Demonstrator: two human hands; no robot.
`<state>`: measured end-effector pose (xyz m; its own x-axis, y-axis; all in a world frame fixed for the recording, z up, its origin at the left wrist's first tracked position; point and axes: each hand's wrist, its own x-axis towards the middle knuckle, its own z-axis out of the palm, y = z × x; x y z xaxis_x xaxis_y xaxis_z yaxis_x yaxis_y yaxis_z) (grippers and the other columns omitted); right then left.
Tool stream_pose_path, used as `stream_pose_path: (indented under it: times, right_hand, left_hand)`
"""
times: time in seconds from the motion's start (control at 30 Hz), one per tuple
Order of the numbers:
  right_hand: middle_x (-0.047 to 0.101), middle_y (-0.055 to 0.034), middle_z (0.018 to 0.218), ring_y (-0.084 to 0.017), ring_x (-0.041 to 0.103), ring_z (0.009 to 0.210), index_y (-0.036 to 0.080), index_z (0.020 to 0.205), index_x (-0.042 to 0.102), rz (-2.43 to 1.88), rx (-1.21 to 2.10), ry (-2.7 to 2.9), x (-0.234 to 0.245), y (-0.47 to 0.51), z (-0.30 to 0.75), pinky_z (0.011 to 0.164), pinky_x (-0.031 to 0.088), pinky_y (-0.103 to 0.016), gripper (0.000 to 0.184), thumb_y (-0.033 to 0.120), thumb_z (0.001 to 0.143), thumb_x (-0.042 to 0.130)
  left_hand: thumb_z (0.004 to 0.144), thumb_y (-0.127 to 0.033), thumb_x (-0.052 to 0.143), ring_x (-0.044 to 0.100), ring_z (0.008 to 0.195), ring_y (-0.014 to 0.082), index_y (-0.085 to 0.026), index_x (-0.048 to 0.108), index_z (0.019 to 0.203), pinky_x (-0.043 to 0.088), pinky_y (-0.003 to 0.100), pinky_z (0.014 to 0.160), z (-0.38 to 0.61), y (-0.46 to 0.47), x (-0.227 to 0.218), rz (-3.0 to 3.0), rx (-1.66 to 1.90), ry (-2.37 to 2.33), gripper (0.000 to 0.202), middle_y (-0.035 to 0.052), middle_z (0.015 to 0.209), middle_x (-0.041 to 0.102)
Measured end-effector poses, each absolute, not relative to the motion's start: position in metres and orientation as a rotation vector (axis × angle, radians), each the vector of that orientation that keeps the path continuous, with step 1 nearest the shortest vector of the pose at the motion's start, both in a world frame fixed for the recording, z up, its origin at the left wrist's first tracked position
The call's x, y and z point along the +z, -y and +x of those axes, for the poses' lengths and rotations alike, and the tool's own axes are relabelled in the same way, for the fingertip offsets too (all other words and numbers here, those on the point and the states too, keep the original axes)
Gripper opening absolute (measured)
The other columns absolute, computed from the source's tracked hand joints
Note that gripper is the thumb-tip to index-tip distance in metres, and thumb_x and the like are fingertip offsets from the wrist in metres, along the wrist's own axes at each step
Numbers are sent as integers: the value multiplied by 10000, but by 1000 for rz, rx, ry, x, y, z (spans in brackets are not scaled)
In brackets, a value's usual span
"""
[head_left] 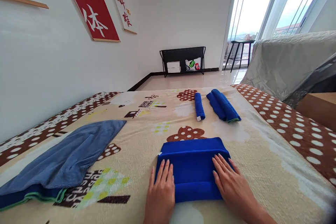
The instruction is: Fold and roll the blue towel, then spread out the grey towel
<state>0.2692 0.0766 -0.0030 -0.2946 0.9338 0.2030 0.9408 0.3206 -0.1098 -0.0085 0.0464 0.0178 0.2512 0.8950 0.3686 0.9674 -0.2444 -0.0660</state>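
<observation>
"One folded blue cloth (193, 168) lay where?"

"On the patterned blanket (140, 161); a black rack (182, 54) stood beyond, near the white wall (183, 10). Left grip (160, 190) and right grip (232, 180) rested flat on the cloth, fingers extended."

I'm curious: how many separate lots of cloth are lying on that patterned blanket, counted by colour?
Bright blue: 3 (folded cloth, narrow roll, wider bundle)
Greyish blue: 1 (rumpled cloth)
Total: 4 lots; whether the bundle holds several cloths, I can't tell.
</observation>
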Motion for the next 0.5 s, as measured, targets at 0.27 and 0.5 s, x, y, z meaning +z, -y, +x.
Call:
stream_pose_path:
  times: [0.27, 0.5]
  right_hand:
    - [105, 82, 1540, -156, 222, 1499, 297, 1538, 247, -1777, 289, 2449, 9, -94, 273, 1262, 285, -451, 607, 560, 1001, 144]
    - [166, 64, 1536, -168, 253, 1487, 264, 1476, 418, -1757, 23, 2340, 1, -81, 284, 1260, 260, -475, 565, 491, 1012, 190]
  left_hand:
    - [1020, -406, 345, 409, 1415, 243, -268, 347, 1517, 413, 539, 1109, 10, -63, 33, -2504, -285, 1817, 516, 33, 1552, 382]
    - [1005, -319, 325, 437, 1392, 290, -145, 467, 1450, 305, 642, 1143, -10, -52, 28, -2229, -243, 2005, 499, 98, 1499, 447]
